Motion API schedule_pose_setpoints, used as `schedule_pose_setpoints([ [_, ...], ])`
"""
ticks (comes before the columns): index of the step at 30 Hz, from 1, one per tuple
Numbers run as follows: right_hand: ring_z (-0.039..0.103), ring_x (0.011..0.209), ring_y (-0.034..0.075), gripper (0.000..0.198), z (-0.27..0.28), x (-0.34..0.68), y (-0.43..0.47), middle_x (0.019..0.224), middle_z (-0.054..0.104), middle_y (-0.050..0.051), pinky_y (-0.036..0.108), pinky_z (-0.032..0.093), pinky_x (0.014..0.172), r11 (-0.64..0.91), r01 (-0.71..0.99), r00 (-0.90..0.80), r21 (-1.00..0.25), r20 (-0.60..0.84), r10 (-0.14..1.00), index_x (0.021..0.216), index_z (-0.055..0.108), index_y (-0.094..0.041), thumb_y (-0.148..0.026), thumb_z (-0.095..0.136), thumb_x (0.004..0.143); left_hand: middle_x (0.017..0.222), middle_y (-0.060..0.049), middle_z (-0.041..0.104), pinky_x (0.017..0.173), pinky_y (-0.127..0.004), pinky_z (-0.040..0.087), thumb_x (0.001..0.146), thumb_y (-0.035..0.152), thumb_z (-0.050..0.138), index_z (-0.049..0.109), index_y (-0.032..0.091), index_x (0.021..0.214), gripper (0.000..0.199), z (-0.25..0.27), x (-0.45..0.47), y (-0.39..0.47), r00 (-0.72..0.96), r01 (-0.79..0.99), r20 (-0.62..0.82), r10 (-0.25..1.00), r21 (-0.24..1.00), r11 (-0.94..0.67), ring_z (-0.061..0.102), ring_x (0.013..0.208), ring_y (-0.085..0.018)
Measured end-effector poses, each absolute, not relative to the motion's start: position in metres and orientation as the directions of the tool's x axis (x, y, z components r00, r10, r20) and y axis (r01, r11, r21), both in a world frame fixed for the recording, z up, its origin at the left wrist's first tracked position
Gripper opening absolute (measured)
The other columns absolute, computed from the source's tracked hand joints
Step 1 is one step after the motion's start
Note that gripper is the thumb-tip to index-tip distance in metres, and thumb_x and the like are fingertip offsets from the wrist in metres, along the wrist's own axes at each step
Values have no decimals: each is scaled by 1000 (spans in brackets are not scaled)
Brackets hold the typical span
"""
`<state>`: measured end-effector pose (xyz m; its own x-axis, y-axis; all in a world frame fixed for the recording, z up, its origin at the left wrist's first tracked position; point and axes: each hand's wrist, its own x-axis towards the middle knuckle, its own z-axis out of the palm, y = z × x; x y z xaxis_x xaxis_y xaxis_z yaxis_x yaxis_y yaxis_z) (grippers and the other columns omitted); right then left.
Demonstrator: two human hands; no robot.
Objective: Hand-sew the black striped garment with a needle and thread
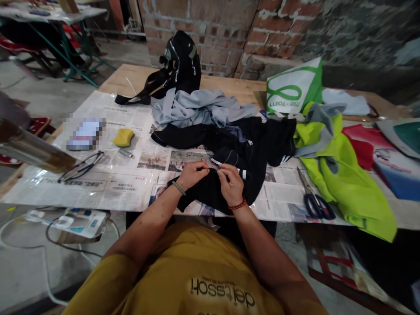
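A black garment (259, 162) with white marks lies bunched on the newspaper in front of me. My left hand (194, 174), with a green bead bracelet on its wrist, is closed in a pinch on the dark cloth. Close beside it, my right hand (231, 183) pinches the same cloth; a red bracelet circles that wrist. A small white strip (215, 162) shows just above the right fingertips. Whether the fingers also hold something small, such as a needle or thread, cannot be made out.
Scissors (315, 201) lie right, beside a neon yellow garment (348, 170). Behind are grey cloth (203, 107), a black bag (183, 61) and a green-white bag (295, 87). Left are a yellow sponge (123, 137), glasses (82, 166), a blurred-out phone (85, 133) and a bottle (39, 151).
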<state>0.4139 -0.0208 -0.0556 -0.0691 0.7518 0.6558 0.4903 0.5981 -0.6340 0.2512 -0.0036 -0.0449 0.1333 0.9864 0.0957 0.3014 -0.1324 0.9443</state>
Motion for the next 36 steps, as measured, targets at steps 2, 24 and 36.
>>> schedule_pose_setpoints([
  [2,58,94,19,11,-56,413,-20,96,64,7,39,48,83,607,504,-84,-614,664,743,85,62,-22,-23,51,86,72,0,66,72,-23,44,73,26,56,67,15,72,15,-45,253,-4,150,318,122,981,934,-165,57,71,-13],
  [24,61,83,18,12,-3,418,-19,82,66,5,37,48,80,630,512,-114,-584,681,724,75,62,-22,-24,54,84,67,1,65,69,-22,43,72,19,55,66,16,67,13,-51,253,-4,111,354,195,975,908,-222,56,67,-12],
  [36,62,49,10,30,8,402,-20,66,66,-4,19,47,42,-112,-390,-128,-914,-67,990,79,46,-21,-46,63,76,67,1,65,65,-21,42,70,19,54,68,15,70,15,-47,253,-4,181,302,88,980,943,-141,55,65,-11],
])
